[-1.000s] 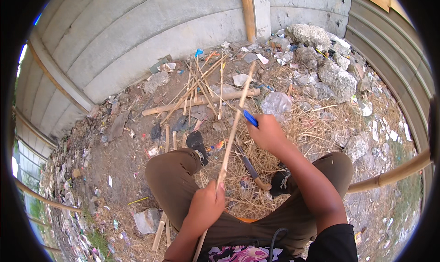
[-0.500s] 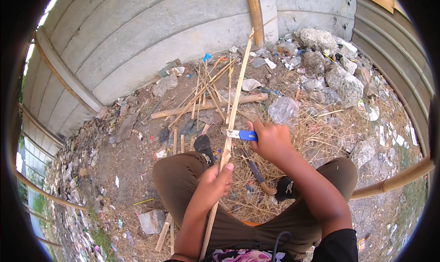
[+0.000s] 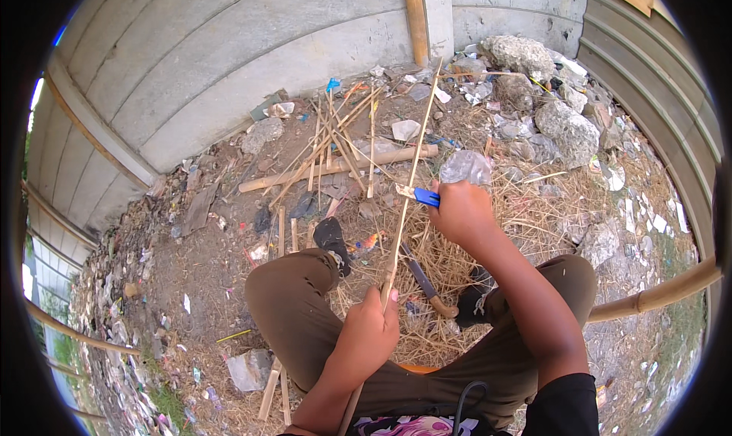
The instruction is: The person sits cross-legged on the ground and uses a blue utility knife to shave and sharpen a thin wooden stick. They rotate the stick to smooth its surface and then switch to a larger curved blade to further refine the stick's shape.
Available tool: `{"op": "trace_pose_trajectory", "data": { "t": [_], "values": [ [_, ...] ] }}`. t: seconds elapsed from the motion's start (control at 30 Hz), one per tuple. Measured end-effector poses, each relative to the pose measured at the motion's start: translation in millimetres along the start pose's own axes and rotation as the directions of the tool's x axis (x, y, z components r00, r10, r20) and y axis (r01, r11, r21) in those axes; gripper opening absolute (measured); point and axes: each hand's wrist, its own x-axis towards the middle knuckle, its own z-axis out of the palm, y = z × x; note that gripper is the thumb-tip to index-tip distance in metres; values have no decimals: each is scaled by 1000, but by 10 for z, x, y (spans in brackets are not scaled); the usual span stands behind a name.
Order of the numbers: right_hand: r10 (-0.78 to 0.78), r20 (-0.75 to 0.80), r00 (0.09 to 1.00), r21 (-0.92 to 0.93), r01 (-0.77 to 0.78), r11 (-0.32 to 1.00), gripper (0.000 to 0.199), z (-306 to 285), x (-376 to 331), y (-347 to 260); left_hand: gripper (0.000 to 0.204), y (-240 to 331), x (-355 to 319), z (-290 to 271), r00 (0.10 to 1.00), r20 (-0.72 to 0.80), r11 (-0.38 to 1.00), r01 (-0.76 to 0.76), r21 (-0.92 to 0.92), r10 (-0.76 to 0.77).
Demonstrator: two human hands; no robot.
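Two hands at work from above: left hand point(image 3: 371, 331) fisted around the lower part of a long thin stick point(image 3: 409, 184), forearm rising from the bottom edge. Right hand point(image 3: 460, 211) clenched on a blue-handled knife point(image 3: 422, 197), blade against the stick's middle, arm bent over the knee. Stick slanting up toward the concrete wall point(image 3: 229, 62), above scattered straw point(image 3: 526, 207).
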Motion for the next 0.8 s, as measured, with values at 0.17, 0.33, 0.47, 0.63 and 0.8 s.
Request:
{"op": "trace_pose_trajectory", "data": {
  "t": [0.17,0.33,0.47,0.63,0.8],
  "values": [
    [-228,97,969,19,228,974,41,69,-252,-189,38,-93,37,-13,999,-39,999,-4,55,6],
    [-32,-6,999,7,33,999,32,126,-78,-28,34,-2,-105,-34,999,14,995,-32,95,31],
    [149,-58,987,-64,-153,986,27,-36,195,367,30,22,-190,120,992,94,991,-97,92,88],
    [137,-143,980,-15,-141,990,26,-52,141,246,29,51,-198,52,996,33,992,-85,91,82],
    [-149,-12,989,-48,148,988,29,-50,-127,-21,28,12,-161,-42,999,14,995,-49,86,48]
  ]
}}
